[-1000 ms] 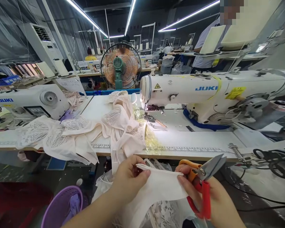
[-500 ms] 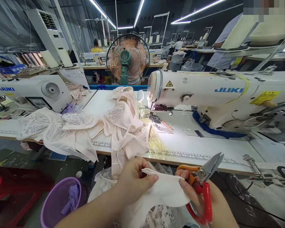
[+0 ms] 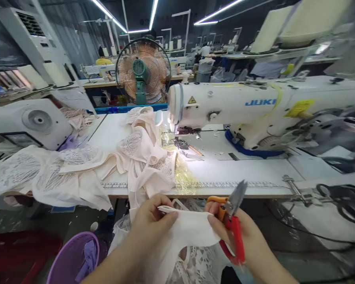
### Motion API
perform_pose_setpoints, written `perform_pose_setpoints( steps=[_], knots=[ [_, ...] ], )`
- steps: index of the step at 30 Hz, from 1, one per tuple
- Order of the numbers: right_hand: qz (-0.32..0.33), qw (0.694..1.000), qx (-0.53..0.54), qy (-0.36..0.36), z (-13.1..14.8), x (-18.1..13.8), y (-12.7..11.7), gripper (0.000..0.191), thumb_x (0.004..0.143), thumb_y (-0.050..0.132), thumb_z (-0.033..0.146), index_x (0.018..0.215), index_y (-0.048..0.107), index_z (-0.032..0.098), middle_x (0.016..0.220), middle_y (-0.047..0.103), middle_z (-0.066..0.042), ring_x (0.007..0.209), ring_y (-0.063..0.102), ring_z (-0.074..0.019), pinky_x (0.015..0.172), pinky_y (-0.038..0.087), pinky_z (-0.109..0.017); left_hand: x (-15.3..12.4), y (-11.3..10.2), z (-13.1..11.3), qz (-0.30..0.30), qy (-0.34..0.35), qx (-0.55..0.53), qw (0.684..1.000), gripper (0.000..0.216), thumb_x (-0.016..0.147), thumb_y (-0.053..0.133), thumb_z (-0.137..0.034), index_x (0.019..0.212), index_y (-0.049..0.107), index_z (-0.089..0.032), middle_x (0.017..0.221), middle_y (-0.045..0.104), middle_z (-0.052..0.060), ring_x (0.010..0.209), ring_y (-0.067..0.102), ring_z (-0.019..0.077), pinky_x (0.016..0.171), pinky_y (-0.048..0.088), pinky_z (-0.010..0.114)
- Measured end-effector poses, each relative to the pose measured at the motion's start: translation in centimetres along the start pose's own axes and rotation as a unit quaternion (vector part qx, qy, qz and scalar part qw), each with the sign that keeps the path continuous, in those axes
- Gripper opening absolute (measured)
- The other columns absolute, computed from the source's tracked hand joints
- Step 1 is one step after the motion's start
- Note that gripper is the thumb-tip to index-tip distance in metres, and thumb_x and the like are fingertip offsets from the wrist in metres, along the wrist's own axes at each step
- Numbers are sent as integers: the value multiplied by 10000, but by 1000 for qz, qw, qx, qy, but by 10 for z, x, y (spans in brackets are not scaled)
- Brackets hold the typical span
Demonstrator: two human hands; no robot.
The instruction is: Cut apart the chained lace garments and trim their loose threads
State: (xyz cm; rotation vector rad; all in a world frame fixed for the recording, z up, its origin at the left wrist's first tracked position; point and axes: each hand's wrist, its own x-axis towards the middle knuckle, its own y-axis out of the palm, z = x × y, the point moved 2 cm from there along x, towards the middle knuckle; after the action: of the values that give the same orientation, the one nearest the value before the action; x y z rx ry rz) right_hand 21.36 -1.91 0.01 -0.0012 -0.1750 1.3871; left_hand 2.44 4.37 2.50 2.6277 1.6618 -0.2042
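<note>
Shift: against the earlier frame, hands, cloth and bench all sit further toward 9 o'clock in the view, and the scissors (image 3: pixel 237 236) have swung from about 2 o'clock to nearer 1.
What that means: the span of edge between the hands looks unchanged, so I judge the grip is being kept; the blades stand clear of the cloth.
Left hand (image 3: pixel 152 221): thumb and fingers pinch the folded edge of the white fabric (image 3: pixel 192 230).
Right hand (image 3: pixel 248 236): at 3 o'clock from the left, pinching the same edge at its other end, scissors handles hooked in the hand.
White fabric: stretched between the hands, hanging toward 6 o'clock, with lace (image 3: pixel 201 260) below.
Purple basket (image 3: pixel 60 262): 8 o'clock from the hands.
Lace garments (image 3: pixel 155 177): heaped at 11.
Sewing machine (image 3: pixel 221 96): 1 o'clock, lamp lit.
Fan (image 3: pixel 139 69): 11, beyond the bench (image 3: pixel 239 171).
</note>
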Motion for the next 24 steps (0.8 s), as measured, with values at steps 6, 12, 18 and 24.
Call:
perform_pose_setpoints(
  steps=[6, 12, 18, 24],
  knots=[
    [35, 996, -79, -33, 20, 5, 8, 102, 760, 546, 211, 706, 460, 207, 699, 534, -2, 562, 460, -131, 499, 401, -247, -29, -1, -54, -106, 431, 445, 778, 288, 759, 599, -81, 1034, 572, -164, 1028, 641, 83, 1004, 584, 200, 906, 458, 299],
    [64, 984, -132, -102, 33, 2, 14, 114, 718, 506, 108, 720, 456, 210, 694, 513, 7, 598, 455, -136, 531, 387, -243, -17, 37, -59, 84, 298, 580, 753, 144, 810, 502, -122, 784, 641, -146, 749, 676, 95, 677, 625, 243, 611, 491, 348],
    [66, 991, -91, -77, 29, 0, 10, 80, 784, 545, 231, 764, 473, 202, 739, 539, -15, 611, 482, -142, 544, 427, -256, 7, 22, -44, 181, 56, 346, 919, 232, 855, 467, -249, 683, 595, -161, 653, 541, 11, 619, 486, 143, 557, 358, 238],
    [46, 998, -48, -7, 12, -8, 12, 142, 767, 576, 290, 744, 470, 199, 707, 547, -12, 589, 492, -151, 521, 439, -276, 9, 9, -39, 195, -41, 188, 962, 246, 829, 543, -317, 664, 579, -138, 625, 431, -22, 588, 368, 104, 540, 287, 222]
  ],
)
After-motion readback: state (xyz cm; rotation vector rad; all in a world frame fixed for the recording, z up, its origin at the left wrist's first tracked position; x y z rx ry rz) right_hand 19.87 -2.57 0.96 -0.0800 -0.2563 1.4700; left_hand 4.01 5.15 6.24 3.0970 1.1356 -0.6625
